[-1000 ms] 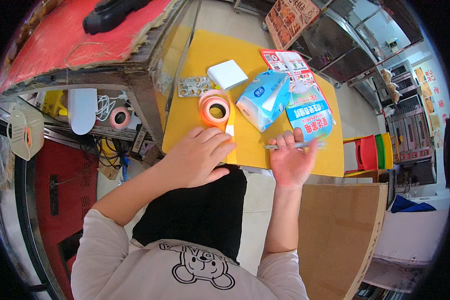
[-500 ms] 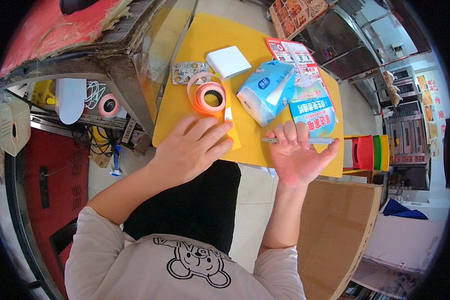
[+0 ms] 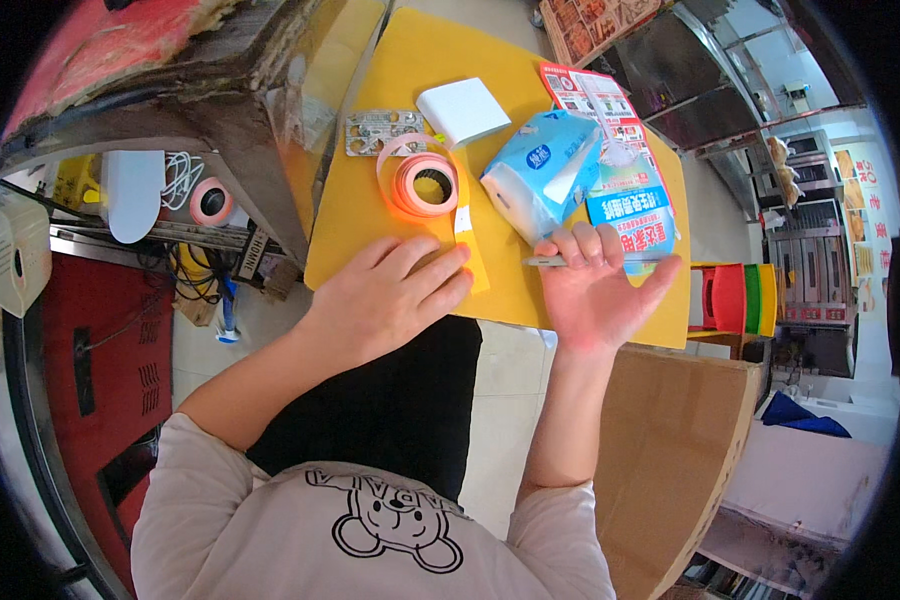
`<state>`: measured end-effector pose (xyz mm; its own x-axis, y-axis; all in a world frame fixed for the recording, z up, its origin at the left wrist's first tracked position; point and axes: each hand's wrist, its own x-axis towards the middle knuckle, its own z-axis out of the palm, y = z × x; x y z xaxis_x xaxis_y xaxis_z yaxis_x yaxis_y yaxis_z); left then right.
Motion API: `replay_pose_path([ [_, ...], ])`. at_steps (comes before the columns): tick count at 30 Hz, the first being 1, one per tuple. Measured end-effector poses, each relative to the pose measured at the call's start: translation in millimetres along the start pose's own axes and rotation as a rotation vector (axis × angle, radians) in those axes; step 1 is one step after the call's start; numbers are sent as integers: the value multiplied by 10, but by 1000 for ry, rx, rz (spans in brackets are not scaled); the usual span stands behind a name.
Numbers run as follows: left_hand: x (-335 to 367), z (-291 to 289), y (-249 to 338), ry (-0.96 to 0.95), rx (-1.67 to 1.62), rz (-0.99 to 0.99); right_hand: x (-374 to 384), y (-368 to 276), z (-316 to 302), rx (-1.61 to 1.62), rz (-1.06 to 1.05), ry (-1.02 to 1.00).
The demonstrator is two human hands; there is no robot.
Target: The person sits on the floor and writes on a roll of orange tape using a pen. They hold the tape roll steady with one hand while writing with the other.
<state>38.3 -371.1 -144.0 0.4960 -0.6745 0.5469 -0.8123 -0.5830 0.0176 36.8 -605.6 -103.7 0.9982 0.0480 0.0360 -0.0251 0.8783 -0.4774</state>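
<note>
From the head view, I see the orange sticker roll (image 3: 404, 186) toward the left edge of the yellow counter (image 3: 515, 302), its loose strip (image 3: 463, 219) running to the near edge. The left hand (image 3: 382, 302) lies flattened there, fingertips by the strip; whether they press it, I can't tell. The right hand (image 3: 596, 296), palm up, curls its fingers round a pen (image 3: 543, 262). I'd judge this a steadying step; writing would call for a re-gripped pen, tip down.
</note>
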Motion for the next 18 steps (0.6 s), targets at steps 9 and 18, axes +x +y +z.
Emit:
replay_pose_path([
  [9, -11, -20, 3, -7, -53, -16, -50, -61, -189, -446, -34, -53],
  [18, 25, -5, -6, 16, -82, -10, -109, 102, -112, -1020, -38, 148],
])
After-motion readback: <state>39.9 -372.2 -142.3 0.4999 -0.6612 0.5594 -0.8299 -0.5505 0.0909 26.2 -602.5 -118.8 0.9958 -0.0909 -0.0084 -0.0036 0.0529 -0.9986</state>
